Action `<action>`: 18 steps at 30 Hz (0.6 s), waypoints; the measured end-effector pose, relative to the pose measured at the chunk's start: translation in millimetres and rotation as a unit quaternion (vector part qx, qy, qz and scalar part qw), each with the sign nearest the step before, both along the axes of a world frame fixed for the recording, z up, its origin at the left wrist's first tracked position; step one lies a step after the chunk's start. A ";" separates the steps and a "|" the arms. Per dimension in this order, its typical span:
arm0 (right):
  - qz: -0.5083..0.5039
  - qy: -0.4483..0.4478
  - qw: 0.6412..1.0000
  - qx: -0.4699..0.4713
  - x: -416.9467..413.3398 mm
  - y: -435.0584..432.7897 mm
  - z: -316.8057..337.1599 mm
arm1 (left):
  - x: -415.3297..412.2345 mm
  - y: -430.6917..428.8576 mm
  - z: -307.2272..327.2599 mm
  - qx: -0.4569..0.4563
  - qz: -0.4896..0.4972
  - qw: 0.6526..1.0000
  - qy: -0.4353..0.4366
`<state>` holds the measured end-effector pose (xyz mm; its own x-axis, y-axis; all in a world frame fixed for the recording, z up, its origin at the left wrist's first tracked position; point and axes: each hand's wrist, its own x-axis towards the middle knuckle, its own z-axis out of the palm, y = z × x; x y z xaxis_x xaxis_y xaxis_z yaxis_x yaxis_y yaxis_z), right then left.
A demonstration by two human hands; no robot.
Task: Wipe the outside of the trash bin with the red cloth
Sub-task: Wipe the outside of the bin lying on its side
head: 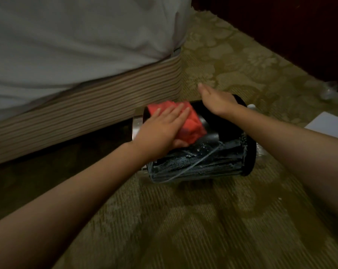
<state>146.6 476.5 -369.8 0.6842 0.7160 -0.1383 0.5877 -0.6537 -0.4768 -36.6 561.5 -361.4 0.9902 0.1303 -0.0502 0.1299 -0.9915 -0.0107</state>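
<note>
A black cylindrical trash bin [218, 152] lies on its side on the carpet, its silver rim toward the bed and its dark base to the right. White foamy streaks cover its lower side. The red cloth [193, 125] is bunched on top of the bin. My left hand [162, 129] presses flat on the cloth with straight fingers. My right hand [216, 100] rests on the far upper side of the bin, fingers straight and pointing left.
A bed with white sheets [76, 39] and a striped base [86, 111] stands close on the left. Patterned olive carpet [183, 220] covers the floor. White paper [327, 123] and a clear plastic item [329, 92] lie at the right.
</note>
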 end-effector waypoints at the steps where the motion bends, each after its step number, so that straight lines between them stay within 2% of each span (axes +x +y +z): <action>1: -0.015 0.017 1.000 0.015 2.2 0.6 1.1 | 8.9 -8.2 -0.1 -0.005 -0.003 1.000 0.000; 6: -0.016 0.039 0.998 0.041 3.9 -5.0 4.9 | -15.5 8.5 5.3 0.002 -0.026 1.000 -0.003; 11: 0.011 0.017 1.000 0.015 -2.8 -5.8 2.7 | -66.7 37.6 0.5 0.020 0.016 1.000 0.012; 18: -0.012 0.045 0.998 0.036 7.5 5.1 -2.3 | -10.1 1.8 1.0 0.034 0.015 0.999 -0.003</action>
